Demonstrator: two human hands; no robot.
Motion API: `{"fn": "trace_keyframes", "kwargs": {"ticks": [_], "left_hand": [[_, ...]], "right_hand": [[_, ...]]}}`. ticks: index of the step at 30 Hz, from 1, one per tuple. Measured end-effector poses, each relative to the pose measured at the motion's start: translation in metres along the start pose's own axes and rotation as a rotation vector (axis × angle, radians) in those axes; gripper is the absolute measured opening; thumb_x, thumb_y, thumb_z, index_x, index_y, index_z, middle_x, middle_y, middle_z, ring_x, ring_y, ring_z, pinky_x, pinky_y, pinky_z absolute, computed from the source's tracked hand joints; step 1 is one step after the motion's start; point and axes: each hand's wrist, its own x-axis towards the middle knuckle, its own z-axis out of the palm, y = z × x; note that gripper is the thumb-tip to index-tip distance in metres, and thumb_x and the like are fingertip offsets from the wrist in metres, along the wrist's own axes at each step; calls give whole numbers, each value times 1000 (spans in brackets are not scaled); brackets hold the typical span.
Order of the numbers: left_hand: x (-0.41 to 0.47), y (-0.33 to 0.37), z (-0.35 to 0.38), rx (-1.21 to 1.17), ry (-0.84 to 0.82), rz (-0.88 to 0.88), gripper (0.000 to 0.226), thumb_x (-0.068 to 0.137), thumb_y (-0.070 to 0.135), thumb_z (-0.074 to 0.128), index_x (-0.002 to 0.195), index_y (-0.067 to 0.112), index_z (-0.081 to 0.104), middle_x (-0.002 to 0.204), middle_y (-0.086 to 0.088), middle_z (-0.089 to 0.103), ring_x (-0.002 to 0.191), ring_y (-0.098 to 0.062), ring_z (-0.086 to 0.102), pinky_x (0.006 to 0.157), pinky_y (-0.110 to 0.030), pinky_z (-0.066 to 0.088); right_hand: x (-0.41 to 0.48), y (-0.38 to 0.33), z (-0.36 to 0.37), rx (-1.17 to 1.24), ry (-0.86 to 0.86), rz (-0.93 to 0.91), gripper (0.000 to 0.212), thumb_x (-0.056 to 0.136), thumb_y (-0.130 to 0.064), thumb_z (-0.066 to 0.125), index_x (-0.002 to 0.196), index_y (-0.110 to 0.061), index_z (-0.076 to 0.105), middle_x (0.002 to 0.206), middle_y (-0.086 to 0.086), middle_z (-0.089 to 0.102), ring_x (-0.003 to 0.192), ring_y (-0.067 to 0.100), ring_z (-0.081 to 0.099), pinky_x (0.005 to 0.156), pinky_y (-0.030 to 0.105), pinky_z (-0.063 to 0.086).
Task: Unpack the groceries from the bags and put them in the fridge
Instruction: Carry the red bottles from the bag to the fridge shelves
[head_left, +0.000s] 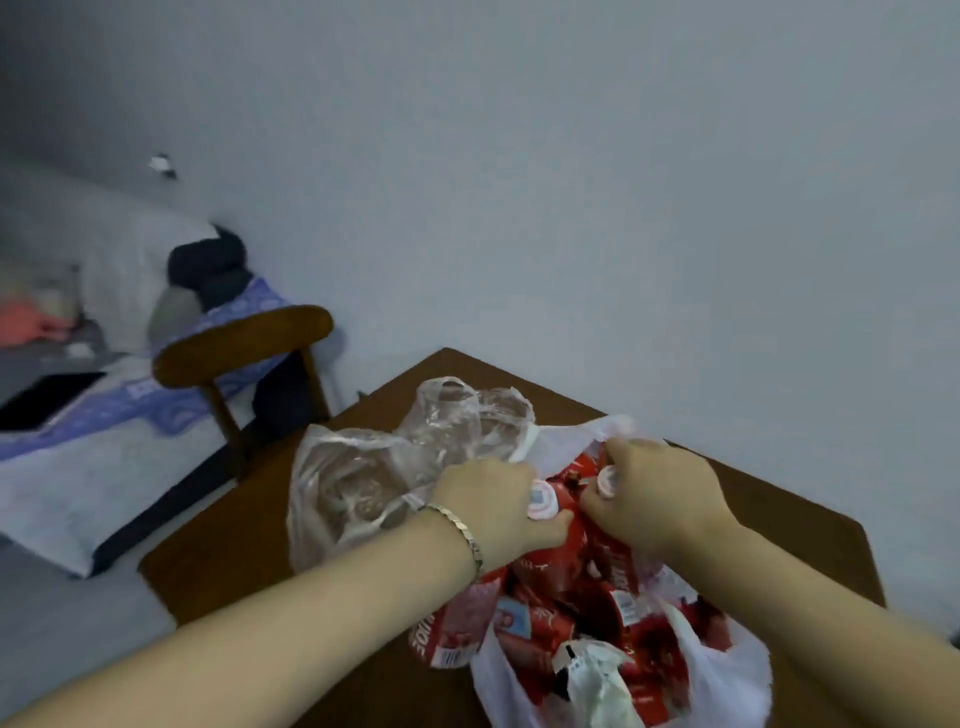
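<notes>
A white plastic bag (727, 670) lies open on the brown table (234, 545), full of several red pouches (566, 571) with white caps. My left hand (498, 504) grips one red pouch just below its cap (540, 499). My right hand (654, 493) grips another pouch beside it, its cap (607, 480) showing at my fingers. Both hands are inside the bag's mouth. A crumpled clear plastic bag (374, 467) sits to the left of my hands; I cannot tell what it holds.
A wooden chair (244, 348) stands at the table's far left corner. Behind it is a bed (104, 415) with a blue patterned cover, a dark laptop (47, 400) and clothes. A grey wall (623, 208) runs behind the table.
</notes>
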Motion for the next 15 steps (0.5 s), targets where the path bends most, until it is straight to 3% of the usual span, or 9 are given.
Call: {"fn": "trace_keyframes", "kwargs": {"ticks": [4,7,11,15], "left_hand": [[-66,-23,-26,41,2,-209,50,85,62,46,104,17,58,105,-4,64,95,-22,61,75,-29,44],[-130,-45,-36,66,7,-370,48,85,63,45,98,18,56,101,-4,64,90,-21,61,69,-28,43],[-241,-73,-42,101,53,-630,44,87,60,45,92,16,53,104,-9,64,97,-27,60,70,-28,37],[-367,-83,-39,101,111,-941,44,86,58,48,89,14,53,106,-11,65,101,-31,60,71,-29,38]], "right_hand": [[-5,-53,-17,42,4,-293,27,87,-42,48,70,-22,40,74,-5,53,64,12,46,56,23,31],[-21,-109,-24,102,-16,-498,24,87,-45,49,77,-24,42,88,-3,60,78,15,54,65,24,36],[-64,-203,-29,197,-56,-796,17,83,-41,54,83,-24,50,84,-4,57,79,16,56,61,24,36],[-141,-295,-33,229,-113,-1064,21,82,-41,55,80,-23,45,89,0,56,93,24,59,65,27,34]]}}
